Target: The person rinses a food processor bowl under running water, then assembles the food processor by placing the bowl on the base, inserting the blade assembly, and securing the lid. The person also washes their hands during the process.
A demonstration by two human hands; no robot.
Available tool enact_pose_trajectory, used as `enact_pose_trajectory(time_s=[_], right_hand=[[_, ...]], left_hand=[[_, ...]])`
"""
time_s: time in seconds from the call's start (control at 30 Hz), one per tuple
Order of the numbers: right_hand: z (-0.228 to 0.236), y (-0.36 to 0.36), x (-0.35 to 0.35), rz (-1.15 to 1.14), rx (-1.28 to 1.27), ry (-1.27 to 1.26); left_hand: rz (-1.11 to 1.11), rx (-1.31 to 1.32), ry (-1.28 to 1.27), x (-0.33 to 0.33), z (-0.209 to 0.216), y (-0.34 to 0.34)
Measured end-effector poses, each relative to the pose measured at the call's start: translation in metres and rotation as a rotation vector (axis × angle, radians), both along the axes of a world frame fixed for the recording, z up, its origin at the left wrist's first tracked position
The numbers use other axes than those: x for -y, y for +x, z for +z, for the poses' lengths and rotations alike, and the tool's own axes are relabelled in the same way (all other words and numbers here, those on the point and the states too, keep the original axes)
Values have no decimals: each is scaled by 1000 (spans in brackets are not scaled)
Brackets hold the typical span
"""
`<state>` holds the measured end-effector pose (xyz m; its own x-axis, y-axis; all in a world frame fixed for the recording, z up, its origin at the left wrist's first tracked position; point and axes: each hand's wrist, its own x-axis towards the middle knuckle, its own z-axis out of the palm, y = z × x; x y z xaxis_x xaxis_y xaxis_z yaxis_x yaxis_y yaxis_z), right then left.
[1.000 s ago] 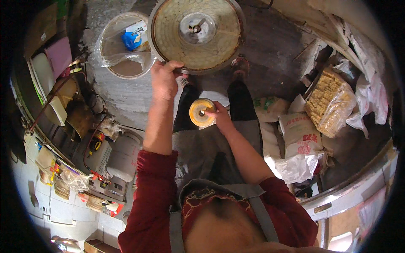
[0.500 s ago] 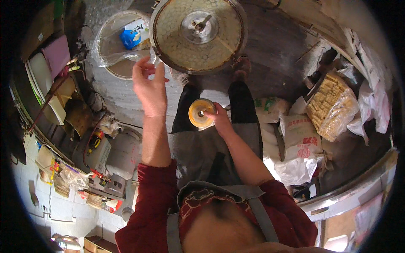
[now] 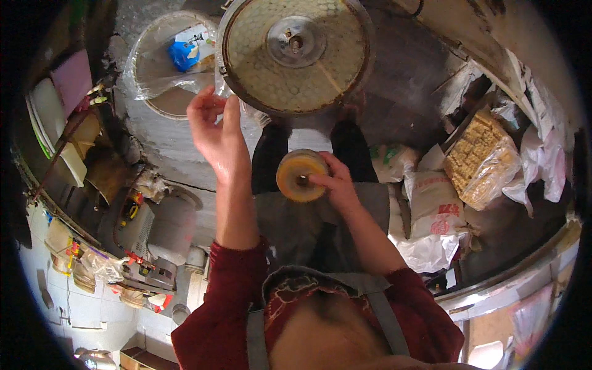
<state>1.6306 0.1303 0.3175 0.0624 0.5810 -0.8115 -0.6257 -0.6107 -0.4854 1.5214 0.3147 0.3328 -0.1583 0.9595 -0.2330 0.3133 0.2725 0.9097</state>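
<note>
Evidently mid-handling, a yellowish ring (image 3: 287, 177) sits in the grasp of the right hand (image 3: 338, 182), one finger at its hole; the left hand (image 3: 217, 137) is half curled, its fingers holding nothing. Shifting the ring appears to call for a firm pinch. Just beyond the left fingers, a round pan (image 3: 259, 68) blocks the way ahead, a bucket (image 3: 176, 103) beside it; sacks (image 3: 436, 200) crowd the right.

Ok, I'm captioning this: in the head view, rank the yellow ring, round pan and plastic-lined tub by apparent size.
1. Round pan
2. Plastic-lined tub, partly hidden
3. Yellow ring, in the right hand
</note>
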Motion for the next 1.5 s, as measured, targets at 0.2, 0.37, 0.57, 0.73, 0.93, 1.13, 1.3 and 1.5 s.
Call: enact_pose_trajectory(time_s=[0.2, 0.37, 0.57, 0.73, 0.93, 1.13, 1.3, 1.5], right_hand=[[75, 38, -86, -182, 365, 354], [59, 47, -161, 7, 1089, 699], [63, 25, -158, 580, 1413, 905], [63, 45, -171, 265, 1351, 851], [67, 38, -194, 730, 1403, 736], [62, 37, -198, 602, 1462, 764], [70, 37, -186, 551, 1393, 844], [74, 33, -174, 658, 1236, 880]], left_hand=[[29, 545, -60, 7, 16, 20], [-185, 882, -200, -5, 24, 29], [10, 1592, -332, -7, 16, 19], [74, 1431, -373, -12, 5, 19], [15, 1831, -340, -18, -4, 21], [-10, 1893, -387, -19, -8, 28], [-42, 1956, -426, -22, -11, 26], [4, 1895, -484, -21, -16, 23]])
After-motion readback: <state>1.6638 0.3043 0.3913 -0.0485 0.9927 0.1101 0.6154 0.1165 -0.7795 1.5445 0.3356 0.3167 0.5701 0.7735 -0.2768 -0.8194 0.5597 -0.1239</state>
